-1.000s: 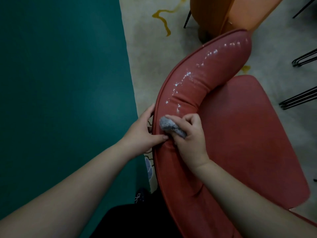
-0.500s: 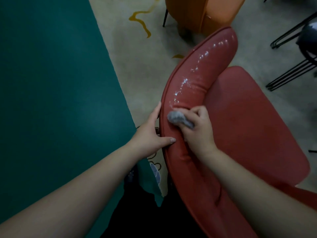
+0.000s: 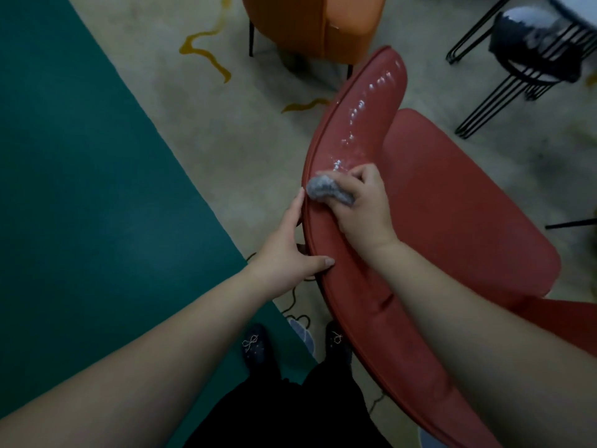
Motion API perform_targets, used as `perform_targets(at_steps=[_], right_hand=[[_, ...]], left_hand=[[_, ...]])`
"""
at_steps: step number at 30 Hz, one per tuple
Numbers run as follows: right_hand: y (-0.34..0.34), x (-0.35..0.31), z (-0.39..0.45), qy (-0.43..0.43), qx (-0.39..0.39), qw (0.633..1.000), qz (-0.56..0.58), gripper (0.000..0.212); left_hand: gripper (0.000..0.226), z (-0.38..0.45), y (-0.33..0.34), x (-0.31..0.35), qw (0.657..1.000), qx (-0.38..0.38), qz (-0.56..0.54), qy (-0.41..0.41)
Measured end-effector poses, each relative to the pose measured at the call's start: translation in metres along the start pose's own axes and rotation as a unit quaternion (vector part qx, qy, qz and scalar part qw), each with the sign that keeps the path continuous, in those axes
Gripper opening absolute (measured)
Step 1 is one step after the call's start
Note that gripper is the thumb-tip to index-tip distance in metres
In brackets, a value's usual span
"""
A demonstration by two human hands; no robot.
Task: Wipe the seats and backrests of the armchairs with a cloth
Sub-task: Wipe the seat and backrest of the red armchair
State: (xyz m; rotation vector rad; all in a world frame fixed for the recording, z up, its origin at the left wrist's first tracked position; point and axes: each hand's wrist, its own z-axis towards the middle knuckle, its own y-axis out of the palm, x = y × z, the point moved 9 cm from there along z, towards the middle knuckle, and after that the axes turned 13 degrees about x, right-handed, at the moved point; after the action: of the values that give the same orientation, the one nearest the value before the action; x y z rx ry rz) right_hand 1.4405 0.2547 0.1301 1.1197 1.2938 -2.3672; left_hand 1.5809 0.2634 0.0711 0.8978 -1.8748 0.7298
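Observation:
A red armchair fills the middle and right of the view; its curved backrest (image 3: 361,118) runs from the bottom right up to the top centre, and its seat (image 3: 452,205) lies to the right. White wet specks shine along the backrest's upper part. My right hand (image 3: 361,205) grips a bunched grey cloth (image 3: 326,188) and presses it on the backrest top. My left hand (image 3: 290,250) holds the backrest's outer edge, thumb over the top and fingers behind it.
An orange armchair (image 3: 310,21) stands just beyond the red one. A black wire-legged stool or table (image 3: 533,59) is at the top right. Teal carpet (image 3: 80,189) covers the left, beige carpet with yellow squiggles the middle. My shoes show at the bottom.
My right hand has slid the cloth further up the backrest toward the wet specks. My left hand has kept its hold on the edge. The view has shifted, bringing in the stool and my shoes.

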Motion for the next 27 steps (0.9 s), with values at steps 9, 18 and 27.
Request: perform_targets(at_steps=[9, 18, 27], right_hand=[[-0.007, 0.006, -0.013, 0.010, 0.009, 1.000, 0.015, 0.039], [-0.001, 0.016, 0.002, 0.010, 0.009, 0.999, 0.029, 0.041], [0.019, 0.038, 0.081, 0.027, 0.016, 0.999, 0.034, 0.036]], left_hand=[[0.115, 0.024, -0.006, 0.010, 0.999, -0.024, -0.023, -0.010], [0.114, 0.048, -0.007, 0.025, 0.999, -0.028, -0.014, -0.012], [0.114, 0.056, -0.011, 0.025, 1.000, -0.018, -0.005, -0.017]])
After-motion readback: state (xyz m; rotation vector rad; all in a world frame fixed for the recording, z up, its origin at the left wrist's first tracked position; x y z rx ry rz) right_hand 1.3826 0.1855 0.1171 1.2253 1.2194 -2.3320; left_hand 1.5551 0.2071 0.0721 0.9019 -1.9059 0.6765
